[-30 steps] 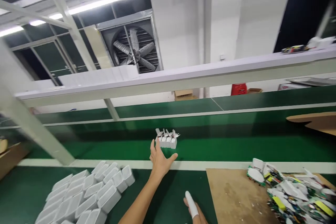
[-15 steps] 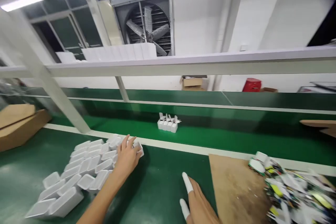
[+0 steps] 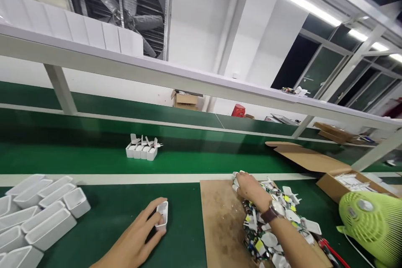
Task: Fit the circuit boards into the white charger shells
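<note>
My left hand (image 3: pixel 143 230) is closed around a small white plastic case (image 3: pixel 162 213), an open-topped box, just above the green bench top. My right hand (image 3: pixel 249 186), with a watch on its wrist, reaches over a pile of small circuit boards with white plastic parts (image 3: pixel 270 240). Its fingers are curled on a white plastic part (image 3: pixel 235 181) at the pile's far left edge; they partly hide that part. Many more white cases (image 3: pixel 52 224) lie close together at the left of the bench.
Brown cardboard (image 3: pixel 218 222) lies under the pile. On the green belt behind stands a row of filled white cases (image 3: pixel 141 151). At right are a green fan (image 3: pixel 373 222), red-handled pliers (image 3: pixel 334 253) and a cardboard box (image 3: pixel 337 184). A shelf beam (image 3: pixel 188 76) crosses above.
The view has swung right. My left hand has taken a white case from the group and brought it right. My right hand has moved from the bench front to the circuit board pile.
</note>
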`<state>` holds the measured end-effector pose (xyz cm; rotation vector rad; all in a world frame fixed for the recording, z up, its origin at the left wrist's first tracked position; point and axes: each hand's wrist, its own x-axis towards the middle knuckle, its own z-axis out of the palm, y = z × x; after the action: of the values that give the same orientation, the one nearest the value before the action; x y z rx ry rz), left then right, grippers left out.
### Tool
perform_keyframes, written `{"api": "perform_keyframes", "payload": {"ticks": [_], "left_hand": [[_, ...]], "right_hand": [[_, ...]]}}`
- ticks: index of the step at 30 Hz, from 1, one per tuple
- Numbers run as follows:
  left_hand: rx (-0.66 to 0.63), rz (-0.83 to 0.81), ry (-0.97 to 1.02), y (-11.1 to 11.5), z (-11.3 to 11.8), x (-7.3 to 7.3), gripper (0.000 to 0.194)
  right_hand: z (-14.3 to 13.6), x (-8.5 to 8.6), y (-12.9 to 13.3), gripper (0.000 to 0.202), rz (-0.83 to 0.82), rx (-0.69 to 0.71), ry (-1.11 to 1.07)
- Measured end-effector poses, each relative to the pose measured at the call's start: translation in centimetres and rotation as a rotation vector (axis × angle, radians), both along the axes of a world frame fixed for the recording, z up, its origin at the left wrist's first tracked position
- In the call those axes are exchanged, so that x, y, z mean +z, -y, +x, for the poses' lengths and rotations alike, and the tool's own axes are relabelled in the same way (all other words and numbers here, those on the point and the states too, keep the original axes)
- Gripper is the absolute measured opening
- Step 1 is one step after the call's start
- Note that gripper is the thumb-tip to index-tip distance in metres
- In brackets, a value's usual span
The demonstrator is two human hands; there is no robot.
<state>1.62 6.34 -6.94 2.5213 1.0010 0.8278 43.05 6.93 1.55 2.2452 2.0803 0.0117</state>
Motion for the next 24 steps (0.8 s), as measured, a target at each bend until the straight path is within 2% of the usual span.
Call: {"api": "perform_keyframes", "payload": {"ticks": [3, 6, 9, 12, 14, 18, 21, 24], "left_hand": [[0.013, -0.006, 0.027, 0.4, -0.3, -0.6, 0.013], [0.027, -0.039, 0.043, 0.9, -0.7, -1.0, 0.016], [0.032, -0.065, 0.068, 1.2, -1.0, -1.1, 0.015], [0.023, -0.090, 0.077, 1.3, -1.0, -0.7, 0.015], [0.037, -0.100, 0.082, 1.3, -1.0, -0.4, 0.015], [0.050, -0.089, 0.072, 1.5, -1.3, 0.2, 0.011], [0.052, -0.082, 0.060, 1.7, -1.4, 0.5, 0.008], [0.042, -0.092, 0.043, 1.7, -1.3, 0.9, 0.008]], "right_hand": [[0.4, 0.0, -1.8, 0.038, -0.115, -0.046, 0.007], [0.4, 0.7, -2.7, 0.038, -0.131, -0.048, -0.030], [-0.8, 1.9, -1.9, 0.033, -0.072, 0.035, -0.115], [-4.1, 1.9, 0.5, 0.020, 0.001, 0.194, -0.219], [-7.4, 0.7, 2.4, 0.015, 0.034, 0.320, -0.279], [-13.1, -3.1, 5.7, 0.016, 0.073, 0.504, -0.364], [-14.7, -5.3, 6.9, 0.018, 0.089, 0.548, -0.366], [-14.3, -6.1, 7.2, 0.025, 0.099, 0.553, -0.368]]}}
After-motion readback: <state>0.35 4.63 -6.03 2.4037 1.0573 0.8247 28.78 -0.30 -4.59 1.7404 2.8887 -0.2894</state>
